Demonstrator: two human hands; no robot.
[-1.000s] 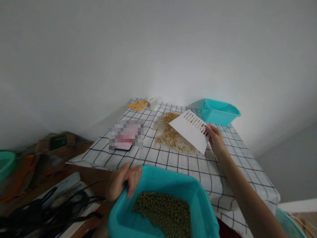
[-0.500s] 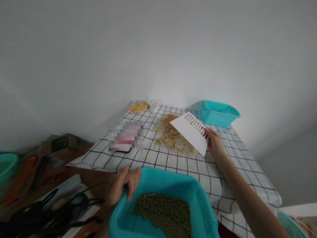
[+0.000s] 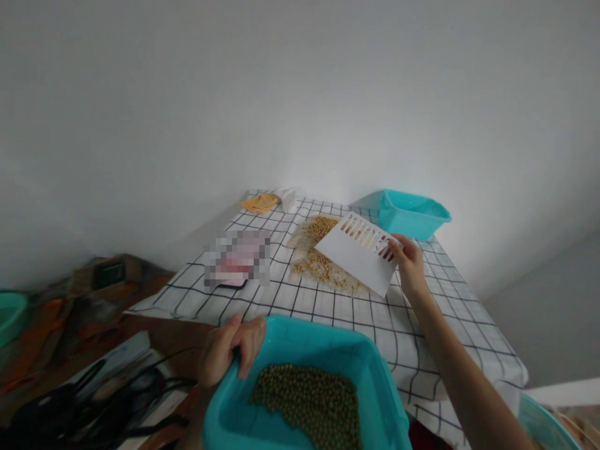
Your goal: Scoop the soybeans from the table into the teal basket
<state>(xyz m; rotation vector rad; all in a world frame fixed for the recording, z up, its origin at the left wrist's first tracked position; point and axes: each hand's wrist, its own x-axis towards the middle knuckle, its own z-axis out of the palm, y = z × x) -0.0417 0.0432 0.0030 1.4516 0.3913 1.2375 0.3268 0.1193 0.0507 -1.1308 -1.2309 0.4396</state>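
My left hand [image 3: 237, 347] grips the near-left rim of a turquoise plastic basin [image 3: 323, 328], its fingers curled over the edge. Inside that basin lies a heap of small round dark-green beans [image 3: 309, 397]. Above the table, my right hand [image 3: 409, 259] pinches the right end of a white slotted card [image 3: 354, 256], with a row of long cut-outs along its far side. The card is tilted over a spread of yellowish beans [image 3: 316, 265] on the checked cloth, hiding part of them.
A checked tablecloth [image 3: 281, 300] covers the table. At the back right stands another turquoise basin [image 3: 412, 215]. A yellow cloth [image 3: 260, 203] and a white crumpled item [image 3: 288, 200] lie at the far left, with a blurred phone-like object [image 3: 239, 259] nearer. Black cables [image 3: 117, 400] clutter the lower left.
My right hand has turned the slotted card, so its slotted side shows more and it lies flatter over the yellowish beans. My left hand and the bean basin stay nearly in place.
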